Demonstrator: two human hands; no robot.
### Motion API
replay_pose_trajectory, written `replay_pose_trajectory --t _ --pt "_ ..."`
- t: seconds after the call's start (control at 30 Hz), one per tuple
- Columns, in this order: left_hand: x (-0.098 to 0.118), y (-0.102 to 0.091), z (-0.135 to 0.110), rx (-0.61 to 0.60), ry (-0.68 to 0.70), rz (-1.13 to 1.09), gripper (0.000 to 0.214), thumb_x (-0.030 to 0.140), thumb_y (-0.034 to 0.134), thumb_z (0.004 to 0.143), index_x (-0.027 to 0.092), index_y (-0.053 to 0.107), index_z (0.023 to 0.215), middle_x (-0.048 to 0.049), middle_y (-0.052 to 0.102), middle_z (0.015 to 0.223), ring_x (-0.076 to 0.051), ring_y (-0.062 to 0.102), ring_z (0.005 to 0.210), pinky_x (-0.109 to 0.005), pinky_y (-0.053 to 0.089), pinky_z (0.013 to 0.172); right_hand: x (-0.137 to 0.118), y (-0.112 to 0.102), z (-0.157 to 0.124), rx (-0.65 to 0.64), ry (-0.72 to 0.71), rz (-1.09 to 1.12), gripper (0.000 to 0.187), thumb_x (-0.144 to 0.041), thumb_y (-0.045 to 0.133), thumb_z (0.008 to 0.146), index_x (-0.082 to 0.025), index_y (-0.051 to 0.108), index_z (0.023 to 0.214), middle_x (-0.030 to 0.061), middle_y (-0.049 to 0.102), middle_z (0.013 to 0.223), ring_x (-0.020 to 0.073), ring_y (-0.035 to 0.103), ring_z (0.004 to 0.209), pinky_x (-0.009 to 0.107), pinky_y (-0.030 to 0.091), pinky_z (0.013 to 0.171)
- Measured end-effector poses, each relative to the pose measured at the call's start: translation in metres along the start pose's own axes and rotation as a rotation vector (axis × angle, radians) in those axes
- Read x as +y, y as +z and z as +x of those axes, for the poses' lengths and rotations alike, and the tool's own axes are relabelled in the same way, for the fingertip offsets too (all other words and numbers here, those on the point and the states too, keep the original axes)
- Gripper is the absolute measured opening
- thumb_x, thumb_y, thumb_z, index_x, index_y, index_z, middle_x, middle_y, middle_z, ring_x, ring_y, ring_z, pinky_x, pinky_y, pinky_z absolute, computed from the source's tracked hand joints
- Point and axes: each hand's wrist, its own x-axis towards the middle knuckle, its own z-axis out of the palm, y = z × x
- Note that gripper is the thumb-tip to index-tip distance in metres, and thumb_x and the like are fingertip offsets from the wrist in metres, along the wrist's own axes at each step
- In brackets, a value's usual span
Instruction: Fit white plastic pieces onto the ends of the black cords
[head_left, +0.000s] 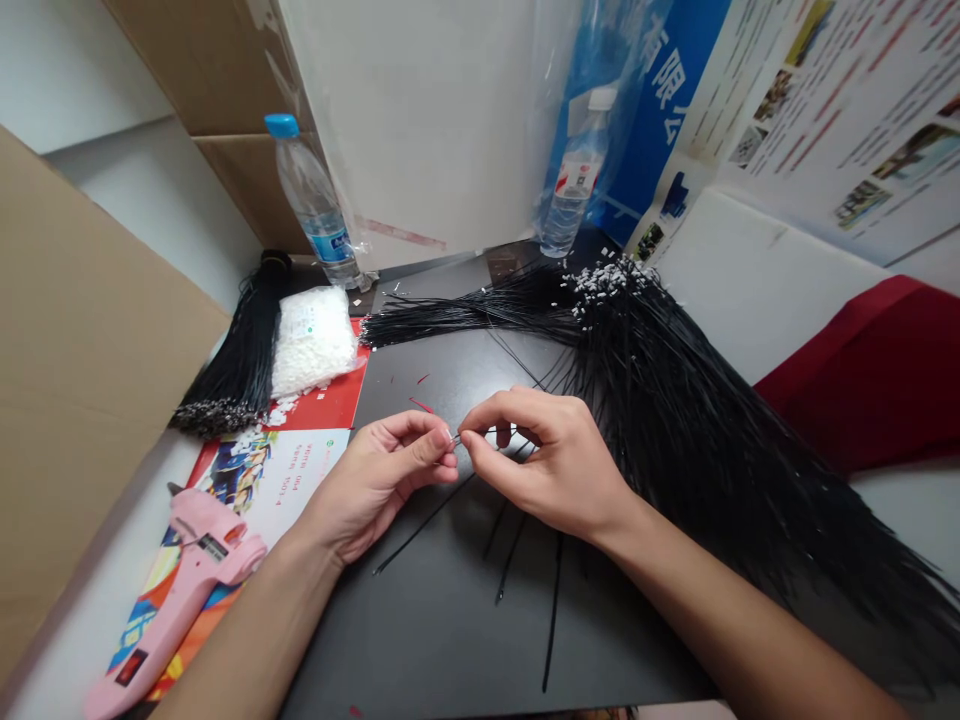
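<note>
My left hand (386,475) and my right hand (544,460) meet over a black mat (442,620), fingertips pinched together. Between them they hold a thin black cord (420,525) whose free end trails down and left across the mat. My left thumb and forefinger seem to pinch a tiny piece at the cord's tip, too small to name. A few loose black cords (553,610) lie on the mat below my right hand. A large fan of black cords with white tips (675,400) spreads to the right.
A pink glue gun (176,600) lies at the lower left on a coloured printed sheet (281,470). A bag of small white pieces (311,340) and another black cord bundle (236,355) sit at the left. Two water bottles (311,200) (577,180) stand at the back. Cardboard walls the left.
</note>
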Motion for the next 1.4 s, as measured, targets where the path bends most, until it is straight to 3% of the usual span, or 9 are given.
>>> replay_pose_trajectory --t 0.33,0.53,0.73,0.9,1.0,1.27,1.4 --pt "0.001 0.002 -0.002 -0.006 -0.012 0.003 0.022 0.024 0.092 0.065 0.012 0.074 0.070 0.0009 0.070 0.065 -0.005 0.066 0.057 -0.011 0.058 0.060 -0.003 0.001 -0.001 0.001 0.060 0.102 0.010 -0.015 0.063 0.084 -0.017 0.072 0.080 -0.0048 0.071 0.071 0.0046 0.057 0.056 0.017 0.041 0.056" --pt "0.001 0.002 -0.002 -0.012 -0.015 0.002 0.021 0.024 0.090 0.067 0.012 0.074 0.071 0.0004 0.071 0.068 -0.006 0.067 0.058 -0.011 0.058 0.061 -0.003 0.002 -0.002 0.024 0.008 0.082 0.009 -0.012 0.064 0.084 -0.017 0.072 0.081 -0.0049 0.073 0.073 0.0039 0.059 0.058 0.016 0.041 0.055" --pt "-0.001 0.003 -0.001 -0.008 0.000 0.014 0.022 0.025 0.090 0.067 0.012 0.073 0.071 0.0009 0.070 0.067 -0.005 0.066 0.058 -0.011 0.057 0.062 0.003 0.005 -0.006 0.078 -0.130 -0.177 0.009 -0.018 0.065 0.087 -0.018 0.071 0.081 -0.0036 0.071 0.071 0.0077 0.059 0.062 0.020 0.044 0.064" --pt "-0.005 0.006 0.002 0.067 0.091 0.096 0.024 0.029 0.091 0.067 0.013 0.074 0.073 0.0012 0.070 0.069 -0.007 0.066 0.063 -0.013 0.057 0.065 0.005 0.010 -0.008 0.166 -0.241 -0.475 0.020 -0.018 0.060 0.090 -0.018 0.068 0.071 -0.0032 0.066 0.062 0.0092 0.054 0.058 0.023 0.039 0.058" --pt "-0.007 0.008 0.003 0.092 0.122 0.147 0.027 0.033 0.091 0.066 0.013 0.073 0.073 0.0010 0.069 0.069 -0.007 0.064 0.063 -0.014 0.055 0.064 0.004 0.012 -0.009 0.186 -0.263 -0.537 0.025 -0.018 0.058 0.091 -0.017 0.067 0.068 -0.0027 0.065 0.060 0.0097 0.053 0.056 0.024 0.037 0.056" --pt "-0.009 0.008 0.003 0.073 0.136 0.112 0.028 0.035 0.091 0.066 0.014 0.073 0.071 0.0016 0.068 0.062 -0.006 0.062 0.060 -0.012 0.052 0.064 0.007 0.015 -0.009 0.086 -0.141 -0.289 0.015 -0.024 0.061 0.091 -0.017 0.069 0.080 -0.0012 0.069 0.070 0.0093 0.059 0.062 0.022 0.042 0.062" --pt "-0.008 0.006 0.001 0.090 0.102 0.063 0.025 0.030 0.091 0.065 0.014 0.076 0.077 0.0000 0.073 0.072 -0.007 0.066 0.066 -0.015 0.055 0.070 0.010 0.014 -0.008 0.088 -0.091 -0.173 0.009 -0.019 0.062 0.088 -0.018 0.068 0.082 -0.0023 0.070 0.072 0.0085 0.058 0.062 0.021 0.042 0.063"
